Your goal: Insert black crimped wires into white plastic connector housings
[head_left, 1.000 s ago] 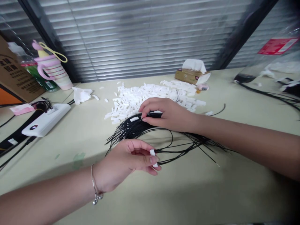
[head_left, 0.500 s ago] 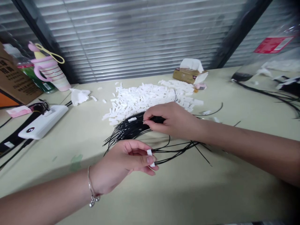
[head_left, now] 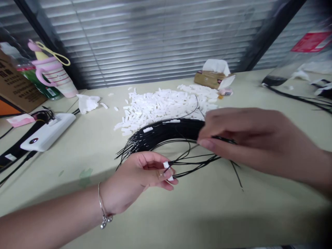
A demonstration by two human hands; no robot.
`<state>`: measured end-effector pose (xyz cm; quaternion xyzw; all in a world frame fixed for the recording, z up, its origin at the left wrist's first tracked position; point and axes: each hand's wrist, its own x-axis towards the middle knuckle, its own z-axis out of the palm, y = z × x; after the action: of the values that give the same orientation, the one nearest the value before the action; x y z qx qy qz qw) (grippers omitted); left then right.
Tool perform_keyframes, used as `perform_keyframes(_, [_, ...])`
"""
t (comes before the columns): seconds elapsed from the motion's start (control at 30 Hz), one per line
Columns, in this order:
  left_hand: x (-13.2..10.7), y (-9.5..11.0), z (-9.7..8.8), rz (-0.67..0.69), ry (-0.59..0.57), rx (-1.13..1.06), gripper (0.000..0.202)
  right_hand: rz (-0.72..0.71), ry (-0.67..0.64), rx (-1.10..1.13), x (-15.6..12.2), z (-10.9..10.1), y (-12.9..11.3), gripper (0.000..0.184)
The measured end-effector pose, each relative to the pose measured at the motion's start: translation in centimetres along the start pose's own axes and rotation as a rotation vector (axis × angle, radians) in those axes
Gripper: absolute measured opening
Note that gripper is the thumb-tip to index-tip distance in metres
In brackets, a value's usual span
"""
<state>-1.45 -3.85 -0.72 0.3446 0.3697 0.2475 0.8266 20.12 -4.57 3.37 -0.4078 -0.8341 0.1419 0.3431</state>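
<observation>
Between thumb and fingers, my left hand (head_left: 145,174) grips a small white connector housing (head_left: 166,165), partly covered by the thumb. Several black wires (head_left: 197,170) run rightward out of it. My right hand (head_left: 249,141), blurred, is closed in a pinch to the right of it, with a black wire (head_left: 223,139) in its fingers. One thin wire stretches from the left thumb toward the right fingertips. Behind both hands lies a thick curved bundle of black wires (head_left: 166,133) with bare metal tips at its left end. Two or so white housings (head_left: 148,129) rest on the bundle.
A heap of white housings (head_left: 160,103) spreads behind the bundle. At the back stand a tissue pack (head_left: 207,79) and, far left, a pink-handled cup (head_left: 58,76). A white power bank (head_left: 49,133) lies left; a large clear bottle (head_left: 293,62) and cables are at right.
My right hand has moved right and nearer, off the wire bundle, drawing a black wire with it. My left hand stays almost in place, still holding the connector housing.
</observation>
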Motion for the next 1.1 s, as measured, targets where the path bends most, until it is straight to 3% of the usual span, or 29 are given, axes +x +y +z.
perform_keyframes(0.2, [0.2,0.0,-0.2,0.022,0.019,0.006,0.022,0.155,-0.006,0.006,-3.5,-0.1,-0.9,0.017])
perform_keyframes(0.43, [0.3,-0.1,-0.3,0.007,0.004,0.012,0.013,0.235,0.09,0.019,-2.7,0.0,-0.1,0.022])
perform_keyframes(0.63, [0.3,-0.1,-0.4,-0.011,0.007,0.01,0.011,0.176,0.14,-0.038,-3.3,0.4,0.1,0.018])
perform_keyframes(0.83, [0.1,-0.1,-0.3,0.024,-0.033,0.059,0.008,0.053,0.025,-0.065,-3.2,1.2,0.5,0.013])
perform_keyframes(0.93, [0.0,-0.2,-0.3,0.015,-0.033,0.05,0.01,-0.032,0.048,-0.127,-3.0,0.9,0.6,0.012])
perform_keyframes(1.1, [0.0,-0.2,-0.3,0.021,-0.01,0.055,0.012,0.107,0.072,-0.119,-3.3,0.2,0.4,0.012])
